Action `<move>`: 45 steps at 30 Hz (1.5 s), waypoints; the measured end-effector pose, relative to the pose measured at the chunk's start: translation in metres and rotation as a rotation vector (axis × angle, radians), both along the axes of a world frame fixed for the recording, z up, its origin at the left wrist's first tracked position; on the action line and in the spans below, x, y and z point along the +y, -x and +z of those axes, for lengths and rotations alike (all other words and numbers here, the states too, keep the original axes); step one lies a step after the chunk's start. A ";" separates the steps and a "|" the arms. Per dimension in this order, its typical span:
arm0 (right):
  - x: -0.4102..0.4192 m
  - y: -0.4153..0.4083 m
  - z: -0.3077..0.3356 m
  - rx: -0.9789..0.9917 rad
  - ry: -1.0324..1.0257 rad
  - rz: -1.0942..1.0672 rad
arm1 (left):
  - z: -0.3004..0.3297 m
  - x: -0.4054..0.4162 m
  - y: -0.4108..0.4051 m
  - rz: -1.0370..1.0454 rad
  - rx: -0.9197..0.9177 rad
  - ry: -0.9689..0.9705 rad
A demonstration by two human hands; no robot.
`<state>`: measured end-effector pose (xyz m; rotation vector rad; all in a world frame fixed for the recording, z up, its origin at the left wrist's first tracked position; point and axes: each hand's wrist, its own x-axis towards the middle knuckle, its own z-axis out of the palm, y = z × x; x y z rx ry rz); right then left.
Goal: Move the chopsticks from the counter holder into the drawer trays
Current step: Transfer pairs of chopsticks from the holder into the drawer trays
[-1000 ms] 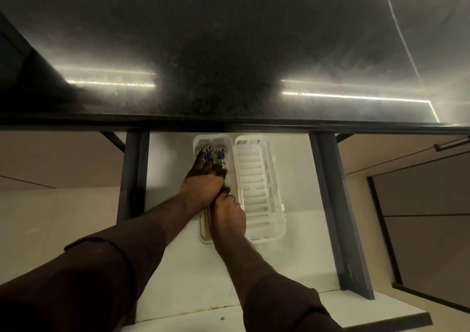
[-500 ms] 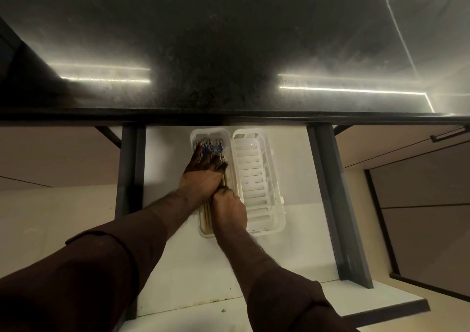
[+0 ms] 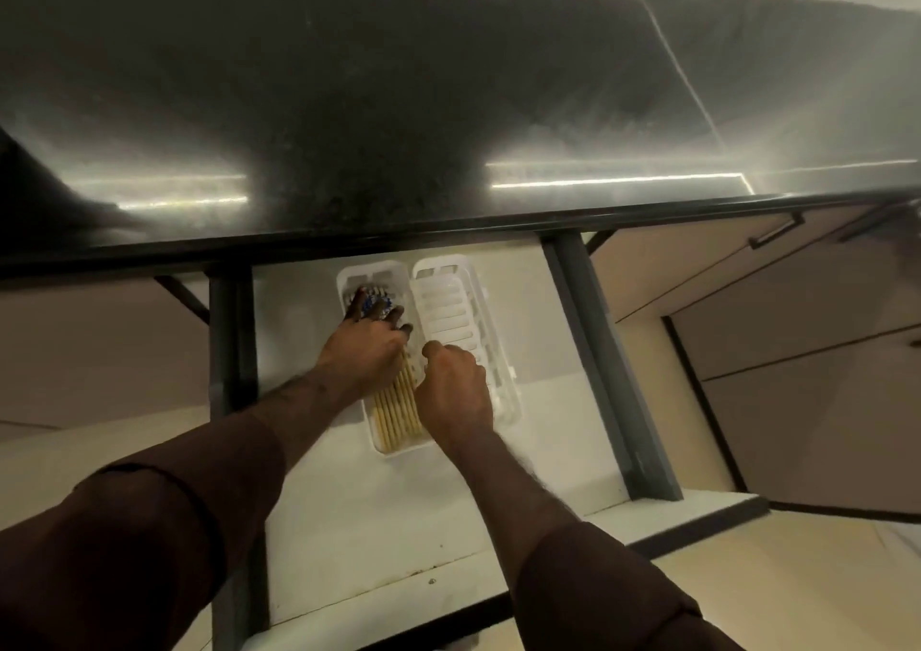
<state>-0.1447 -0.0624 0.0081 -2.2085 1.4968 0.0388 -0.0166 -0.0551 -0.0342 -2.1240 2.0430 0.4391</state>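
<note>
Two white slotted trays lie side by side in the open drawer. The left tray (image 3: 353, 279) holds a bundle of several wooden chopsticks (image 3: 396, 411) with blue patterned ends at the far side. My left hand (image 3: 369, 346) lies flat on the chopsticks with spread fingers, pressing on their far half. Over the edge between the two trays hovers my right hand (image 3: 451, 391), loosely curled, and nothing shows in it. The right tray (image 3: 451, 296) shows nothing inside it. The counter holder is out of view.
The dark stone counter (image 3: 448, 102) overhangs the drawer's far end. Grey drawer sides (image 3: 603, 361) flank the white drawer floor (image 3: 379, 526). Beige cabinet fronts with a dark bar handle (image 3: 777, 231) stand to the right.
My right hand has lifted off the chopsticks and shifted right toward the second tray. The left hand stays pressed on the bundle. The view has tilted.
</note>
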 end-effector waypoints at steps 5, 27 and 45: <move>0.002 0.020 0.047 -0.070 0.097 -0.058 | 0.040 0.008 0.008 0.012 0.062 0.146; 0.163 -0.067 0.298 -0.492 0.593 0.043 | 0.319 0.214 -0.089 0.134 0.224 0.868; 0.218 -0.369 0.309 -0.533 0.570 0.110 | 0.339 0.281 -0.384 0.213 0.279 0.897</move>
